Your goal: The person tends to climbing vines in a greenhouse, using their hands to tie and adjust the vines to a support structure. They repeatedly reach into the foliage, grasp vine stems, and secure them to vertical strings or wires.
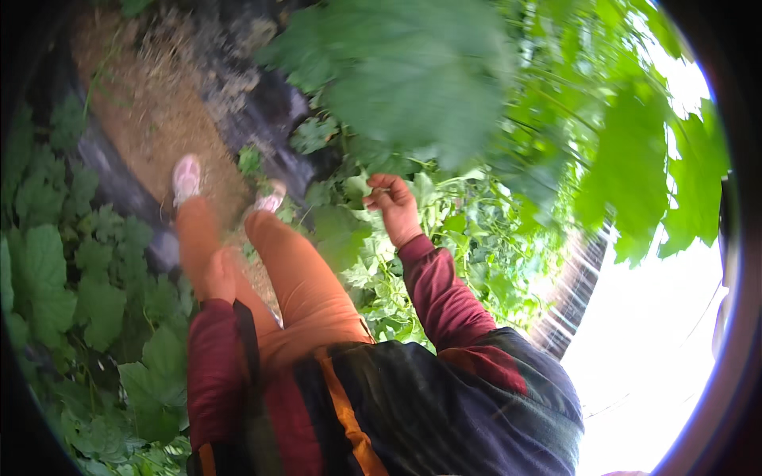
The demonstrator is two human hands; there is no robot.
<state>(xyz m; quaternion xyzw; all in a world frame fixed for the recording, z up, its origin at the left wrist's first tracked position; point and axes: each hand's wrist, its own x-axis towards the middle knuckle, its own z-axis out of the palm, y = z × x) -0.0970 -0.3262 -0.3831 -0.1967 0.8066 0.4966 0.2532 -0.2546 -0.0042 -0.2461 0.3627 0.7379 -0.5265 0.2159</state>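
My right hand (393, 205) reaches into the foliage with its fingers curled and its thumb near the fingertips. A small pale green leaf (357, 185) lies right at the fingertips; whether they pinch it is not clear. My left hand (221, 271) is blurred and hangs over my orange trousers (300, 262), with nothing plainly visible in it. A large lobed leaf (417, 77) looms close to the camera above my right hand. Leafy climbing vines (476, 238) grow thickly beside and beyond that hand.
My shoes stand on a bare soil path (161, 131) between strips of dark plastic sheeting (119, 160). Low broad-leaved plants (89, 285) line the left side. More large leaves (625, 160) hang at the upper right, against bright light.
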